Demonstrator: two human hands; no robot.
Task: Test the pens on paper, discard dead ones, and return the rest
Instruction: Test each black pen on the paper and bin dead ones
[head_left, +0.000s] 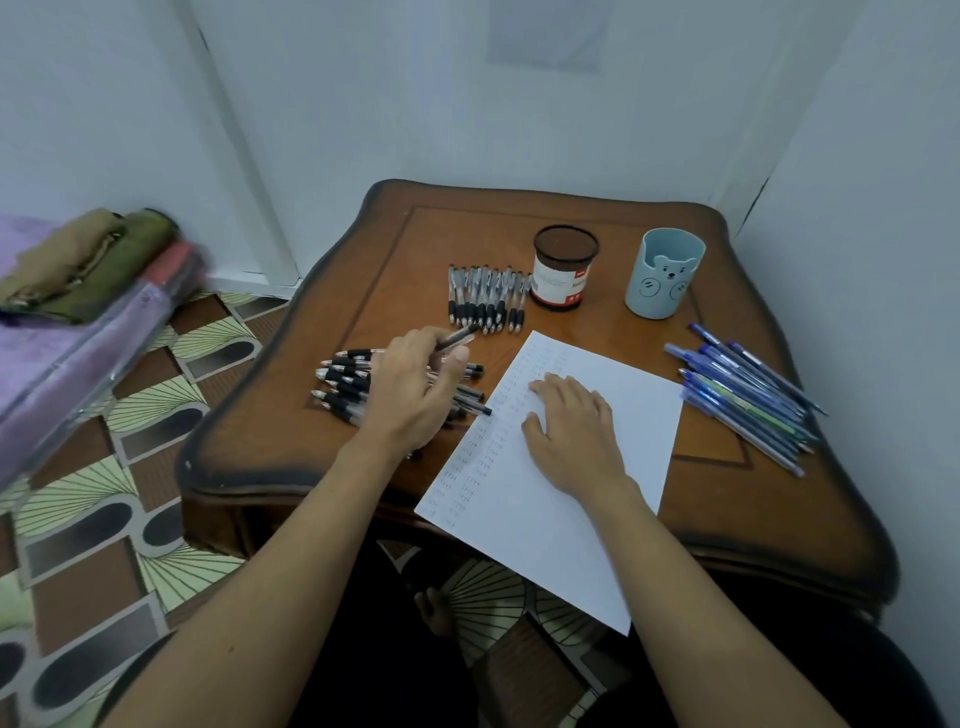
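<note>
My left hand (415, 387) holds a black pen (460, 336) between its fingers, above a loose pile of black pens (343, 382) on the table's left side. A neat row of black pens (483, 299) lies further back. My right hand (574, 426) rests flat on a white sheet of paper (587, 514) that carries columns of small test marks along its left part. A heap of blue pens (748, 395) lies to the right of the paper. Behind stand a dark brown pen cup (563, 270) and a light blue bear cup (662, 275).
The brown wooden table (291, 457) stands in a corner, with white walls behind and to the right. The paper's near corner hangs over the front edge. To the left is patterned floor and a purple surface with folded cloth (88, 265).
</note>
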